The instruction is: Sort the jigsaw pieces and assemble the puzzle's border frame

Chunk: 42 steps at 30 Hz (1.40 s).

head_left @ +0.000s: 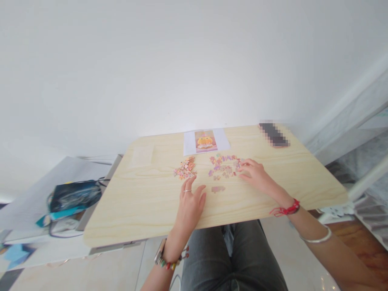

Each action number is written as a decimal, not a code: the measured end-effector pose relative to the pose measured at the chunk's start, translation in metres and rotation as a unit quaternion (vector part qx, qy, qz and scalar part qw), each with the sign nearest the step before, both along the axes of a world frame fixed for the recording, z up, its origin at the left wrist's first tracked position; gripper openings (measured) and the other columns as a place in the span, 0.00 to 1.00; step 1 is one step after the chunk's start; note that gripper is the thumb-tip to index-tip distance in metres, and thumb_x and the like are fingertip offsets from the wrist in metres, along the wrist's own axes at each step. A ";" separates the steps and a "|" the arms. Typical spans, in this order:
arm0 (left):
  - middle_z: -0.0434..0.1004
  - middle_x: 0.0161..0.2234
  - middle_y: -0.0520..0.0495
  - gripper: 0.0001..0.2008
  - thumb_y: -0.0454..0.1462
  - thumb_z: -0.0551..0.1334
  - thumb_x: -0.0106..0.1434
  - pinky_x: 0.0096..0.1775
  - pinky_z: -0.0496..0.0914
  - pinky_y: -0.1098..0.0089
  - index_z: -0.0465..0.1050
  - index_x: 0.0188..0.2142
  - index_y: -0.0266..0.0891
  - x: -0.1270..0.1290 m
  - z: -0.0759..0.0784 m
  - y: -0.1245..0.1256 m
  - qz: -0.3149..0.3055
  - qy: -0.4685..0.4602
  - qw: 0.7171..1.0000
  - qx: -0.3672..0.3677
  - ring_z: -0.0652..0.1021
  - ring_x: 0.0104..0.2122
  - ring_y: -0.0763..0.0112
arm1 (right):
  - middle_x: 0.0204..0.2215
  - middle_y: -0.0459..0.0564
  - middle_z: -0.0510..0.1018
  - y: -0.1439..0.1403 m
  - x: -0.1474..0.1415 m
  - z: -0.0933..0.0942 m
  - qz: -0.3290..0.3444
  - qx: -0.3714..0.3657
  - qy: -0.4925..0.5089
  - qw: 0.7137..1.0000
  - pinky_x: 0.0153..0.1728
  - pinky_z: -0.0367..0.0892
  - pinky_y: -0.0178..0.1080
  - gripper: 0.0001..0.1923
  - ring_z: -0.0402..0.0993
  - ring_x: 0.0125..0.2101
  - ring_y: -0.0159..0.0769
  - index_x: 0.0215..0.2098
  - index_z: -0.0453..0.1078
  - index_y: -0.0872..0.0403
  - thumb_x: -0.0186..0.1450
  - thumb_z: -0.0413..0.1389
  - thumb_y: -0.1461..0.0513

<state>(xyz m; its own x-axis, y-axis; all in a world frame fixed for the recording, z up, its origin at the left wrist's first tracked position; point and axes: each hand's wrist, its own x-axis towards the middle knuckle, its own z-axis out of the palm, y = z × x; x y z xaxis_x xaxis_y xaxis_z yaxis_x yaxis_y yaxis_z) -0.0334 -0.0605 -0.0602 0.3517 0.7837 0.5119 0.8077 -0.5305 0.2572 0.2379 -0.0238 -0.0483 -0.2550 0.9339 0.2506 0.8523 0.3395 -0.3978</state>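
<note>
My left hand (190,202) rests low over the table, its fingers spread and nothing in them. Just beyond its fingertips lies a heap of small jigsaw puzzle pieces (185,169), mostly orange and pink. My right hand (254,176) is at the right edge of a looser spread of jigsaw pieces (224,159), mainly purple and pink. Its thumb and fingers are apart, close to or touching the pieces there. Between the hands, nearer to me, a short joined strip of pieces (217,189) lies flat. Behind the pieces is a white sheet with an orange pumpkin-like picture (206,141).
The pale wooden table (136,210) stands against a white wall. At its back right corner lies a blurred dark phone-like object (273,134). A clear flat sheet (143,155) lies at the back left. Left of the table, a dark blue bag (75,196) sits on a grey surface.
</note>
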 end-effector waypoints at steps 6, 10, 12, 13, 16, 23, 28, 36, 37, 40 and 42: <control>0.59 0.51 0.39 0.08 0.31 0.55 0.60 0.50 0.66 0.50 0.70 0.39 0.39 0.000 0.000 -0.001 0.008 -0.007 1.000 -0.002 0.63 0.52 0.54 | 0.43 0.52 0.71 0.001 -0.013 0.001 0.002 -0.003 -0.020 1.000 0.44 0.56 0.47 0.06 0.65 0.46 0.44 0.34 0.73 0.51 0.60 0.54 0.64; 0.58 0.51 0.39 0.08 0.32 0.55 0.61 0.50 0.67 0.51 0.70 0.39 0.39 0.000 0.000 -0.001 0.007 -0.009 1.000 -0.002 0.63 0.52 0.54 | 0.43 0.53 0.70 0.006 -0.012 0.001 0.011 0.009 -0.016 1.000 0.44 0.55 0.46 0.06 0.65 0.45 0.44 0.33 0.73 0.50 0.60 0.54 0.63; 0.58 0.51 0.38 0.08 0.31 0.55 0.60 0.50 0.66 0.50 0.70 0.39 0.39 0.001 -0.001 0.000 0.004 -0.007 1.000 -0.004 0.63 0.53 0.54 | 0.42 0.53 0.71 0.009 -0.012 0.003 0.014 0.017 -0.013 1.000 0.43 0.55 0.46 0.06 0.65 0.45 0.43 0.33 0.73 0.50 0.60 0.54 0.62; 0.58 0.51 0.38 0.09 0.31 0.55 0.60 0.50 0.66 0.50 0.70 0.39 0.39 0.001 0.000 0.000 0.004 -0.005 1.000 -0.004 0.63 0.53 0.53 | 0.42 0.53 0.71 0.009 -0.013 0.004 0.014 0.022 -0.011 1.000 0.43 0.56 0.46 0.06 0.65 0.44 0.43 0.33 0.73 0.50 0.60 0.54 0.62; 0.58 0.52 0.38 0.09 0.30 0.55 0.60 0.51 0.65 0.49 0.70 0.40 0.39 0.005 0.001 0.005 0.002 -0.002 1.000 -0.003 0.62 0.53 0.53 | 0.42 0.53 0.71 0.011 -0.014 0.008 0.005 0.040 -0.006 0.999 0.43 0.56 0.45 0.07 0.66 0.44 0.43 0.34 0.73 0.50 0.60 0.54 0.62; 0.57 0.51 0.37 0.09 0.31 0.56 0.60 0.51 0.64 0.49 0.70 0.40 0.37 0.019 0.007 0.027 -0.007 0.010 1.000 0.004 0.63 0.53 0.52 | 0.41 0.53 0.71 0.027 -0.007 0.011 -0.008 0.048 -0.002 0.999 0.43 0.57 0.45 0.07 0.66 0.43 0.42 0.34 0.73 0.51 0.60 0.54 0.63; 0.59 0.51 0.37 0.08 0.31 0.57 0.59 0.52 0.63 0.48 0.70 0.39 0.37 0.027 0.004 0.038 -0.007 0.019 1.000 0.002 0.63 0.53 0.51 | 0.41 0.53 0.71 0.055 -0.029 0.015 0.056 -0.003 -0.042 0.998 0.43 0.56 0.43 0.08 0.65 0.44 0.41 0.37 0.73 0.52 0.61 0.54 0.64; 0.59 0.51 0.37 0.09 0.30 0.56 0.59 0.52 0.64 0.49 0.71 0.39 0.37 0.021 -0.002 0.035 -0.003 0.012 1.000 -0.005 0.63 0.54 0.52 | 0.40 0.53 0.70 0.083 -0.062 0.025 0.144 -0.039 -0.110 0.983 0.41 0.53 0.41 0.06 0.62 0.45 0.42 0.31 0.72 0.54 0.61 0.54 0.61; 0.59 0.51 0.37 0.09 0.29 0.56 0.59 0.52 0.64 0.48 0.71 0.38 0.37 0.019 -0.002 0.035 -0.001 0.009 1.000 -0.006 0.63 0.53 0.52 | 0.40 0.53 0.70 0.084 -0.061 0.025 0.145 -0.040 -0.118 0.982 0.41 0.53 0.41 0.06 0.62 0.44 0.42 0.29 0.72 0.54 0.61 0.54 0.62; 0.59 0.51 0.37 0.09 0.29 0.56 0.59 0.52 0.64 0.48 0.71 0.38 0.38 0.016 -0.002 0.036 -0.001 -0.001 1.000 -0.005 0.63 0.54 0.52 | 0.38 0.53 0.70 0.085 -0.054 0.027 0.134 -0.036 -0.127 0.982 0.40 0.53 0.41 0.05 0.63 0.43 0.41 0.29 0.70 0.55 0.61 0.54 0.63; 0.59 0.51 0.38 0.09 0.30 0.56 0.59 0.52 0.63 0.48 0.70 0.39 0.38 0.017 -0.001 0.036 -0.004 -0.004 1.000 -0.001 0.62 0.54 0.53 | 0.38 0.52 0.69 0.082 -0.045 0.027 0.119 -0.023 -0.119 0.986 0.41 0.53 0.41 0.05 0.63 0.43 0.40 0.29 0.70 0.55 0.61 0.53 0.63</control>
<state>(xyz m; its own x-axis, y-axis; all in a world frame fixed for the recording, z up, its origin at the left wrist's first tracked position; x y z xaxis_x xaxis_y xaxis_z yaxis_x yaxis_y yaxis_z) -0.0168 -0.0248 -0.0615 0.3550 0.7820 0.5124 0.8010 -0.5370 0.2646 0.1933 0.0585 -0.0211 -0.5139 0.8499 0.1165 0.8223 0.5267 -0.2154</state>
